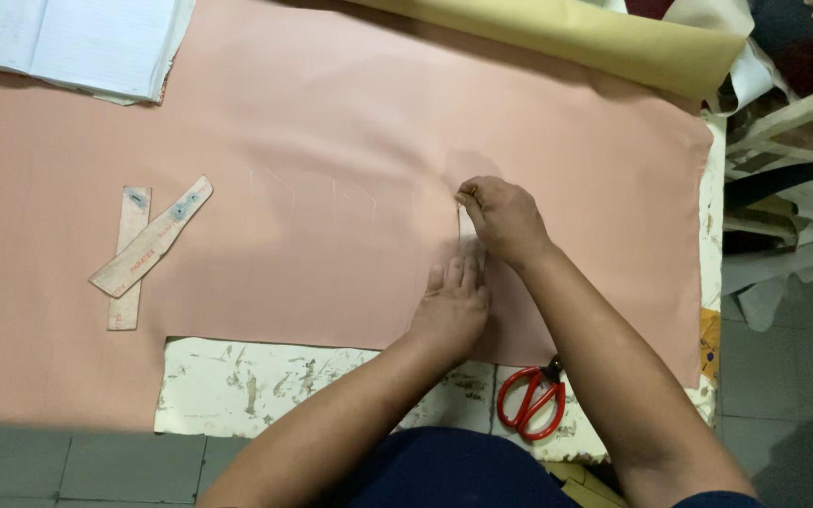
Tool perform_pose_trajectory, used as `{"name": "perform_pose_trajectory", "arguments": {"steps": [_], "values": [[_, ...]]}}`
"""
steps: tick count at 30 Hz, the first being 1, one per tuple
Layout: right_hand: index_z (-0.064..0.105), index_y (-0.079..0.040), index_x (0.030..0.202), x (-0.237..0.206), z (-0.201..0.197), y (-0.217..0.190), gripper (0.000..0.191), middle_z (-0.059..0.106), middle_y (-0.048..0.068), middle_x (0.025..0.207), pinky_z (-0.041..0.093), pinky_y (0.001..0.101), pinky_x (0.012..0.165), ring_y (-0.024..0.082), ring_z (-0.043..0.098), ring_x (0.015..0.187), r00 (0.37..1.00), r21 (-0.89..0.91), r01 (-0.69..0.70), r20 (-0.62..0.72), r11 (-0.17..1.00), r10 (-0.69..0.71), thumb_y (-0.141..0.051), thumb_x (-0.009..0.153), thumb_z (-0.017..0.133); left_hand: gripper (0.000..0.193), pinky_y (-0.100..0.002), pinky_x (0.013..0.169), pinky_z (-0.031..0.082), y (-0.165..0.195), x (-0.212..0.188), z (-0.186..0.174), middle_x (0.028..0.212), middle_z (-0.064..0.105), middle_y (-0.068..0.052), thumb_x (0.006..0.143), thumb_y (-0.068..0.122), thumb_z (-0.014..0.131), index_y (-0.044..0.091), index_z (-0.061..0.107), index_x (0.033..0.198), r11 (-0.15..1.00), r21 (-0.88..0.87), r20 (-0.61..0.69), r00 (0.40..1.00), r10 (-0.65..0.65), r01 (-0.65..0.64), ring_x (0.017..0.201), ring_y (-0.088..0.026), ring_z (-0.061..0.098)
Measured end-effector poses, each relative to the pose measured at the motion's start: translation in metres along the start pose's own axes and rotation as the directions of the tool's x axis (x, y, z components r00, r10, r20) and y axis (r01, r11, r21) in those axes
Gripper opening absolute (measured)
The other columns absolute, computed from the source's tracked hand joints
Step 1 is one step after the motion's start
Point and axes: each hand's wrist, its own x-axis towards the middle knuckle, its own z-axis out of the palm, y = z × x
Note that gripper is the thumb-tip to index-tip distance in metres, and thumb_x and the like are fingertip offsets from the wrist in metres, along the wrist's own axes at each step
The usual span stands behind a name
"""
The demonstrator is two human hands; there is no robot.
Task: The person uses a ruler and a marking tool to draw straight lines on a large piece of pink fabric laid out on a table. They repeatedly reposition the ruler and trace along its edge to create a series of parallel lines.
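The left hand [452,310] lies flat on the pink fabric [331,188], fingers together and pointing away from the person, pressing down a narrow pale template strip [468,235]; only a short stretch of the strip shows between the two hands, the rest is hidden under the palm. The right hand [503,218] sits just beyond, fingers bunched and pinched together at the strip's far end, as if closed on something small; whether it is chalk or another marker cannot be told. The strip's long axis runs away from the person, roughly upright in the head view, near end under the left hand, far end at the right fingertips; so the right hand is nearer its far tip and the left holds its body. Faint chalk outlines [312,193] run leftward from the hands across the cloth.

The fabric covers most of the worktop [237,386], whose worn, paint-chipped edge shows bare along the near side; red-handled scissors [531,400] lie there, just beside the right forearm, handles toward the person. Two more card strips [148,246] lie crossed on the cloth, well apart to the left; an open notebook [68,42] rests at the far left corner, a yellowish roll [595,38] along the far edge.
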Motion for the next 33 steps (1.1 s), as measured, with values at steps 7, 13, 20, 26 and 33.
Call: {"name": "perform_pose_trajectory", "arguments": {"steps": [7,13,20,26,33], "values": [[0.074,-0.007,0.102,0.008,0.002,0.007,0.018,0.075,0.012,0.099,0.056,0.0391,0.078,0.030,0.072,0.088,0.995,0.052,-0.091,-0.032,0.995,0.093,-0.023,0.097,0.067,0.046,-0.059,0.114,0.026,-0.012,0.008,-0.010,0.157,0.038,-0.024,0.091,0.017,0.053,0.000,0.057,0.133,0.998,0.059,0.111,0.994,-0.010,0.004,0.146,-0.036,0.037],[0.074,-0.006,0.104,-0.006,-0.009,0.021,0.020,0.075,0.014,0.097,0.056,0.0375,0.077,0.029,0.072,0.085,0.976,0.073,-0.216,-0.004,0.974,0.217,-0.024,0.098,0.068,0.067,-0.059,0.113,0.025,-0.013,0.006,-0.022,0.156,0.037,-0.021,0.079,0.024,0.062,-0.001,0.049,0.140,0.999,0.041,0.127,0.992,-0.009,0.003,0.144,-0.032,0.036],[0.074,-0.004,0.106,-0.026,-0.010,0.030,0.021,0.076,0.013,0.098,0.057,0.0352,0.077,0.024,0.074,0.085,0.962,0.131,-0.246,-0.085,0.960,0.258,-0.023,0.099,0.067,0.073,-0.061,0.114,0.021,-0.026,0.006,-0.014,0.158,0.033,-0.015,0.076,0.023,0.071,0.002,0.045,0.141,0.999,-0.026,0.230,0.973,-0.020,0.026,0.147,-0.027,0.032],[0.075,-0.005,0.108,-0.099,-0.011,0.000,0.022,0.076,0.014,0.096,0.058,0.0342,0.077,0.024,0.075,0.084,0.945,0.179,-0.313,-0.033,0.933,0.324,-0.022,0.099,0.067,0.071,-0.065,0.113,0.026,-0.039,0.002,-0.019,0.162,0.037,-0.005,0.077,0.029,0.079,0.011,0.053,0.140,0.999,-0.019,0.063,0.998,0.030,-0.029,0.146,-0.021,0.038],[0.073,-0.003,0.104,-0.188,-0.012,-0.048,0.019,0.076,0.012,0.096,0.059,0.0332,0.076,0.023,0.075,0.083,0.960,0.215,-0.276,0.017,0.937,0.279,-0.018,0.098,0.064,0.091,-0.063,0.118,0.021,-0.035,0.003,-0.047,0.163,0.033,-0.005,0.064,0.037,0.090,0.011,0.050,0.142,0.997,-0.069,0.221,0.975,-0.004,0.020,0.150,-0.022,0.032]]}}
